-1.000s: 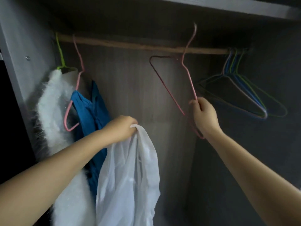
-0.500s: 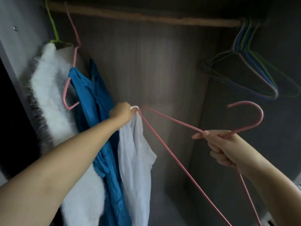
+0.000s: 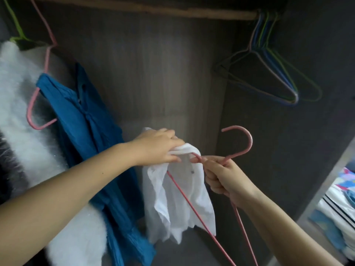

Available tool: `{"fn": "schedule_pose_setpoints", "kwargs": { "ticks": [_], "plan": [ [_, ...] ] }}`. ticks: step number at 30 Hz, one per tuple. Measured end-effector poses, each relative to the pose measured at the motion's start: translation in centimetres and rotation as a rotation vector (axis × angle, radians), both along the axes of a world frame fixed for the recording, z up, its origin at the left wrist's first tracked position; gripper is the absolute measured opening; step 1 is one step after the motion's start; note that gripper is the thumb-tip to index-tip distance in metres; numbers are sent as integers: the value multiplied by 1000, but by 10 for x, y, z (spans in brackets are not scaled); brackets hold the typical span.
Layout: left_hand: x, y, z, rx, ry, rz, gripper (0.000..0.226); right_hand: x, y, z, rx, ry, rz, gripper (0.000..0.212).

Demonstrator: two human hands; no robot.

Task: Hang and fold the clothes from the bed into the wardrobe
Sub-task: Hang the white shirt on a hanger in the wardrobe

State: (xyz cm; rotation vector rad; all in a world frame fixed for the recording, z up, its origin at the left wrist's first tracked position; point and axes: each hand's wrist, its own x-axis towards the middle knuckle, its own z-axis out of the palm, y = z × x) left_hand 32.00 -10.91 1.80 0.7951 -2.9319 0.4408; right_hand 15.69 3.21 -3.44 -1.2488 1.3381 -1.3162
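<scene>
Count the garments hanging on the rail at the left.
2: a fluffy white garment at the far left on a green hanger, and a blue garment beside it on a pink hanger. More may hang out of view past the left edge.

A wooden rail (image 3: 172,12) runs across the top of the wardrobe and carries everything hung here. At its far left hang a green hanger (image 3: 14,29) bearing a fluffy white garment (image 3: 23,104) and a pink hanger (image 3: 41,73) bearing a blue garment (image 3: 90,131). At the right end a bunch of empty wire hangers (image 3: 272,73) hangs pressed together; there seem to be four or five, hard to count in the dim light.
</scene>
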Motion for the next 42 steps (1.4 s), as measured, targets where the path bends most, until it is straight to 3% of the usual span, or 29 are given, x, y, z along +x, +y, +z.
{"fn": "schedule_pose_setpoints", "kwargs": {
  "ticks": [2,4,5,7,8,10,12,13,15,19,23,27,31,33,36,39,42],
  "plan": [
    [5,-7,5,-35,79,-75,24,-6,3,4,-53,-43,188,26],
    [6,-13,12,-34,195,-186,24,-23,4,4,-71,-217,383,48],
    [7,-16,17,-22,227,-217,23,-33,4,5,-59,-310,418,56],
    [10,-19,26,50,253,-221,14,-46,1,0,2,-365,310,51],
    [11,-19,28,111,266,-213,15,-48,-2,-6,46,-278,200,44],
    [12,-16,31,263,285,-191,19,-36,-11,-19,118,109,83,32],
    [11,-9,30,340,270,-172,19,-14,-18,-33,128,474,138,30],
    [9,-5,30,343,254,-154,21,-4,-21,-38,134,564,169,37],
    [5,4,27,373,248,-139,25,16,-23,-47,133,594,158,50],
    [5,18,22,504,277,-144,41,34,-23,-57,91,351,-65,31],
    [16,24,25,717,303,-142,41,16,-32,-72,59,459,-227,9],
    [28,21,23,802,344,-154,35,-39,-34,-99,256,582,-334,16],
    [46,-1,7,735,410,-65,73,-100,-16,-86,315,699,-455,19],
    [51,-14,-6,693,424,25,67,-121,-9,-73,322,727,-469,14],
    [51,-29,-21,639,466,105,61,-137,-5,-57,306,801,-457,31],
    [45,-40,-29,546,569,170,59,-144,-1,-45,286,866,-444,15],
    [38,-44,-34,539,639,190,64,-150,-1,-41,276,1010,-461,15]
  ]
}}
